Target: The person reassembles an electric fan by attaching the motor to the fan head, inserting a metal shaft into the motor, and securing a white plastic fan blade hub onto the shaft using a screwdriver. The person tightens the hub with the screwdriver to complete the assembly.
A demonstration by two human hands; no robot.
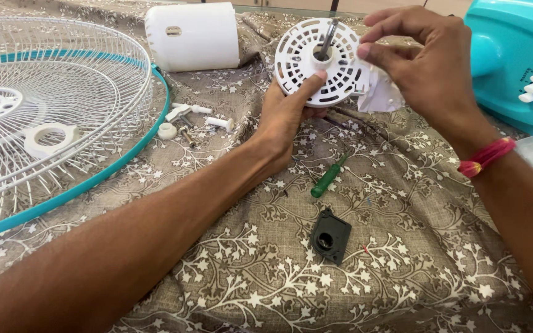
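My left hand (288, 108) grips a white round fan motor housing (316, 61) from below, thumb on its slotted front face. A metal shaft (327, 38) sticks out of its centre. My right hand (427, 65) touches the housing's right edge with fingers pinched near the shaft tip; a white part shows under the palm. A red thread band is on that wrist.
A white wire fan guard with teal rim (50, 117) lies at left. White motor cover (192, 36) at the back, teal fan base (516, 61) at right. Screws and white knobs (189, 123), a green screwdriver (328, 179) and a black plastic plate (330, 236) lie on the patterned cloth.
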